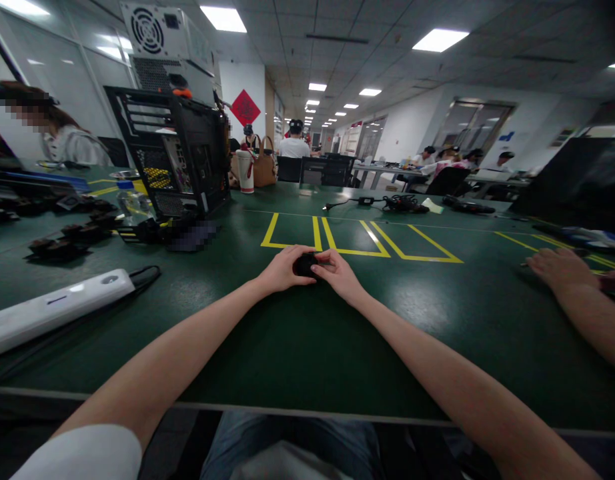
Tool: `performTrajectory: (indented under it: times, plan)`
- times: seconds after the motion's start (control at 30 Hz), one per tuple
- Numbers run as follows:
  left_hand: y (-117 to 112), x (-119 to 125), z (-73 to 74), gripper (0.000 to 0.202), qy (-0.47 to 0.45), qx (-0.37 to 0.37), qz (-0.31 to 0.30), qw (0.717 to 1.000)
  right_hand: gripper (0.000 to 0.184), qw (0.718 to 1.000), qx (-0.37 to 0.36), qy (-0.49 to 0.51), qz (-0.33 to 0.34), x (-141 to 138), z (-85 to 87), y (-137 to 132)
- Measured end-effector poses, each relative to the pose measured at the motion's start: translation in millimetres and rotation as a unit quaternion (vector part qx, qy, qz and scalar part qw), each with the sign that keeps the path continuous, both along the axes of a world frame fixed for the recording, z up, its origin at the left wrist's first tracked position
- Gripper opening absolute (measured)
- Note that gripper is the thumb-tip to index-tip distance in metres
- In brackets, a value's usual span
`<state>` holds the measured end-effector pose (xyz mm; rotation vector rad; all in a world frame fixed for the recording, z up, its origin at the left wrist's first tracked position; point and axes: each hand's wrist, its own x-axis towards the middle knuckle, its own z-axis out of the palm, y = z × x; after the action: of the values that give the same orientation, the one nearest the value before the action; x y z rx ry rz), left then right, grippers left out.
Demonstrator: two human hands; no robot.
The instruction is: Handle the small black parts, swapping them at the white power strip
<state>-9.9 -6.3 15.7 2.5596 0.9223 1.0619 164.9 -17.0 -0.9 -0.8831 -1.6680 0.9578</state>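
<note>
- Here, the left hand [286, 268] and the right hand [339, 273] meet around one small black object [304, 265], low over the green table [317, 347].
- The left hand is curled about the object's left side, fingers over its far edge and thumb along the near one.
- The right hand pinches the object's right side, thumb in front; both grips are closed on it, and the hands nearly touch. Its exact kind is too dark and covered to tell.
- Just beyond the grip, yellow tape outlines [357, 253] mark the tabletop.
- Farther past the grip and to its right lies a heap of black cables [405, 203].
- Left of the grip and nearer the person, a white power strip [62, 307] lies at a slant.
- Beyond that strip, well left of the grip, sit several dark parts [57, 250].
- Left of the grip and farther off, an open computer case [212, 163] stands with a box with a fan grille [150, 30] above it.
- Beyond the grip, slightly left, a white cup [245, 172] stands just beside a brown bag [265, 167].
- Well right of the grip, another person's hand [562, 270] is over the same table.
</note>
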Motion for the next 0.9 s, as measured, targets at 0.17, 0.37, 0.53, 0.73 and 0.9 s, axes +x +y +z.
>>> performTrajectory:
  times: [0.17, 0.37, 0.53, 0.73, 0.9]
  plan:
    - [0.1, -0.4, 0.6, 0.059, 0.007, -0.005, -0.001, 1.000, 0.029, 0.999, -0.022, -0.041, -0.010, 1.2, 0.4, 0.7]
    - [-0.6, -0.1, 0.4, 0.059, -0.002, -0.003, -0.003, 1.000, 0.028, 0.999, -0.024, 0.028, 0.040, 1.7, 0.3, -0.5]
    - [-0.6, -0.1, 0.1, 0.060, -0.005, -0.001, -0.005, 1.000, 0.025, 0.999, -0.029, 0.027, 0.014, 1.4, 0.7, 1.4]
    - [0.1, -0.1, -0.5, 0.059, -0.003, 0.000, -0.005, 1.000, 0.033, 0.999, -0.034, -0.001, 0.011, 2.9, 0.3, 3.9]
    - [-0.7, -0.2, 0.5, 0.058, -0.002, -0.003, -0.004, 1.000, 0.033, 0.999, -0.026, 0.012, 0.045, 4.3, -1.1, 1.7]
